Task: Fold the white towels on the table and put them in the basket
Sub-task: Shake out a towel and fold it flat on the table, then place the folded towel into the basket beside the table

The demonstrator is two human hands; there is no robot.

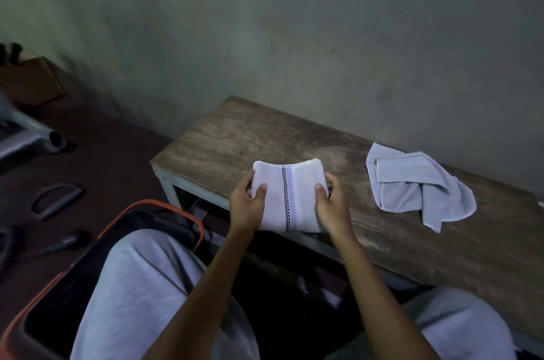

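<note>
Gripping a striped towel (303, 212) by its two sides, both hands work at the near edge of the bench (265, 135). The left hand (247, 200) pinches the left edge with the thumb on top, and the right hand (332, 200) pinches the right edge the same way. The towel looks folded down to a neat rectangle, though I can't tell whether it's resting on the wood or lifted clear. I'd call this the end of the fold. The next move calls for a swing down and to the near left, keeping the layers pinched together, to the basket (153, 201) beside the knee. A second towel (412, 183) lies crumpled at the right, not yet folded.
</note>
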